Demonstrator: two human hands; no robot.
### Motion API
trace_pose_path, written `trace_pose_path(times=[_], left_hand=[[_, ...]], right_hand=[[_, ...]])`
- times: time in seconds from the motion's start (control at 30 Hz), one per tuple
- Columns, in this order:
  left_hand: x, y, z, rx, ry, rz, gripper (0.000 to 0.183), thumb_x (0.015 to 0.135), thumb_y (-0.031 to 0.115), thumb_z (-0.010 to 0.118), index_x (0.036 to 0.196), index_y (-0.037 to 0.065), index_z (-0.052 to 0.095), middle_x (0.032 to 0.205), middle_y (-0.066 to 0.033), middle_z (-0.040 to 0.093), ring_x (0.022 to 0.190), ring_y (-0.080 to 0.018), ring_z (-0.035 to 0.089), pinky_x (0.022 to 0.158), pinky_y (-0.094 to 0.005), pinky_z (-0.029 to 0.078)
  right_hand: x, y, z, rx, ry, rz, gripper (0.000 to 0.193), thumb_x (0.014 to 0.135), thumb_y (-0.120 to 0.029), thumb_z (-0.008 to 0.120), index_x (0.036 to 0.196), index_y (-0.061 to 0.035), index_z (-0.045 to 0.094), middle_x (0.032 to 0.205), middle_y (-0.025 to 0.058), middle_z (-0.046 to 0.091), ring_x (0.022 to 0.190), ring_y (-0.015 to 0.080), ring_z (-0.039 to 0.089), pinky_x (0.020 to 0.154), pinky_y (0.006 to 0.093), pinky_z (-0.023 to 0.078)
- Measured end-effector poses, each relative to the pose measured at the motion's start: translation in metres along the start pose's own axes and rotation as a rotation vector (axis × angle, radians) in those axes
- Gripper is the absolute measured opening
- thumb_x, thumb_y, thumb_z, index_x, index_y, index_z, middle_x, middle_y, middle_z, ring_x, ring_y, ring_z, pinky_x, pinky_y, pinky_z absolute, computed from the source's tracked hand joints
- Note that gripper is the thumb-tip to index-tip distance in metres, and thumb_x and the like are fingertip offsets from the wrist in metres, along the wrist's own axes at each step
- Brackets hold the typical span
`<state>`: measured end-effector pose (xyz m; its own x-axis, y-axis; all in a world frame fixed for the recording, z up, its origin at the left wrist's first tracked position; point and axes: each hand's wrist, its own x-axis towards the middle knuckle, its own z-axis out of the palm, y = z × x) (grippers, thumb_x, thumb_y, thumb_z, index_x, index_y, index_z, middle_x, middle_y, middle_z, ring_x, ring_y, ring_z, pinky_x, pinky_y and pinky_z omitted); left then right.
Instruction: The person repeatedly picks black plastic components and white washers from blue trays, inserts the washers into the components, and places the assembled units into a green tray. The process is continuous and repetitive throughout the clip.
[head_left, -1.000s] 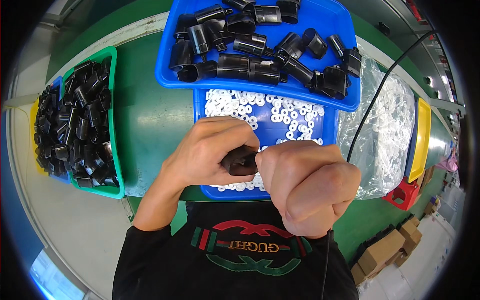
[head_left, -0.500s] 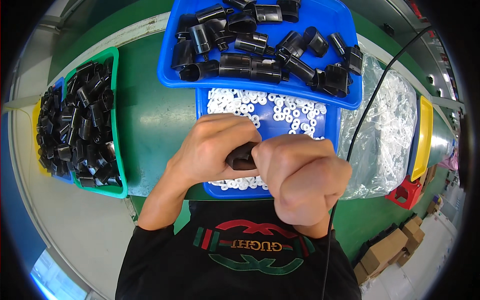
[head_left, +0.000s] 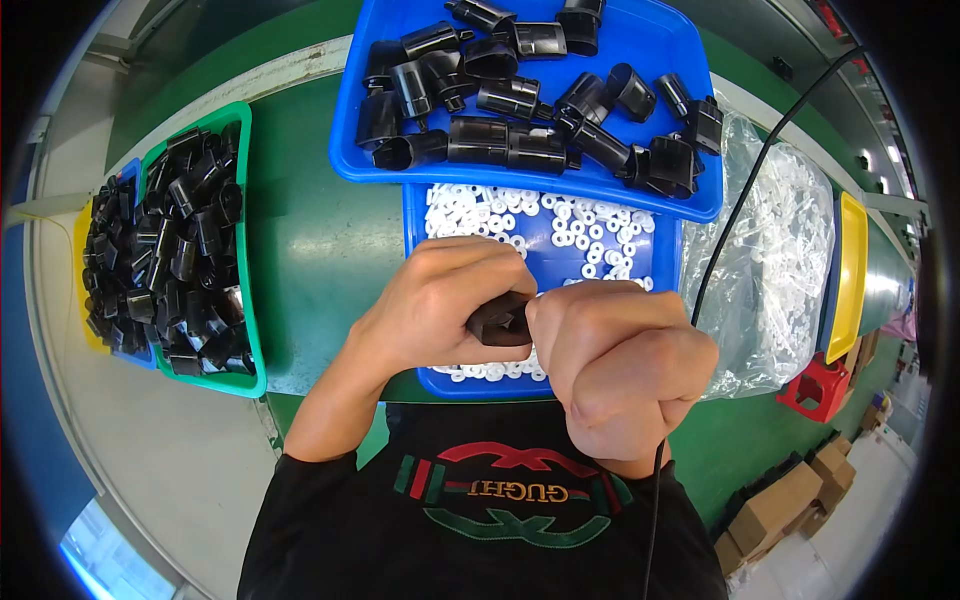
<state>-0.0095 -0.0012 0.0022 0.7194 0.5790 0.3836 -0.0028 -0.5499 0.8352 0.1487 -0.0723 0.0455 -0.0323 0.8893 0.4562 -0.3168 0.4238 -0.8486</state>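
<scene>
**Both hands closing on one black part**

Far left of the fingers, a green plastic bin (head_left: 243,300) is sitting on the green bench (head_left: 320,240), holding black tubes. The left hand (head_left: 440,305) and right hand (head_left: 620,365) are meeting, fingers curled tight around a small black plastic fitting (head_left: 500,322) between them, above the blue tray of white rings (head_left: 560,225).

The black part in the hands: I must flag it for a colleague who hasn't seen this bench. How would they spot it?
Find the small blue tray of white rings on the green bench. Above its near edge, the left hand and right hand meet around one black part, the only one outside a tray.
</scene>
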Motion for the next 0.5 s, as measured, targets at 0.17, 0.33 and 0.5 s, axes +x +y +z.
trace_pose_path(times=[0.17, 0.33, 0.5], left_hand=[[-0.001, -0.001, 0.001, -0.010, -0.004, 0.013, 0.034, 0.058, 0.013, 0.082, 0.081, 0.003, 0.059, 0.070, -0.0104, 0.057, 0.062, -0.0313, 0.058, 0.055, -0.0375, 0.046], [-0.004, -0.008, 0.004, 0.065, 0.038, 0.048, 0.035, 0.059, 0.014, 0.084, 0.081, 0.003, 0.059, 0.070, -0.0104, 0.057, 0.062, -0.0314, 0.058, 0.055, -0.0375, 0.046], [-0.005, -0.009, 0.001, 0.126, 0.043, 0.009, 0.036, 0.057, 0.011, 0.085, 0.082, 0.003, 0.060, 0.072, -0.0102, 0.058, 0.063, -0.0310, 0.059, 0.057, -0.0371, 0.048]], right_hand=[[-0.001, 0.004, 0.001, -0.002, 0.002, -0.024, 0.023, 0.074, 0.010, 0.063, 0.065, -0.0058, 0.050, 0.057, 0.0028, 0.048, 0.046, 0.0129, 0.039, 0.042, 0.0275, 0.027], [-0.004, 0.021, 0.005, 0.004, 0.028, -0.115, 0.023, 0.072, 0.012, 0.060, 0.064, -0.0054, 0.047, 0.056, 0.0024, 0.046, 0.046, 0.0128, 0.038, 0.042, 0.0275, 0.026], [-0.002, 0.028, 0.007, -0.001, 0.085, -0.123, 0.022, 0.076, 0.009, 0.055, 0.064, -0.0059, 0.045, 0.057, 0.0028, 0.046, 0.046, 0.0135, 0.037, 0.043, 0.0276, 0.025]])
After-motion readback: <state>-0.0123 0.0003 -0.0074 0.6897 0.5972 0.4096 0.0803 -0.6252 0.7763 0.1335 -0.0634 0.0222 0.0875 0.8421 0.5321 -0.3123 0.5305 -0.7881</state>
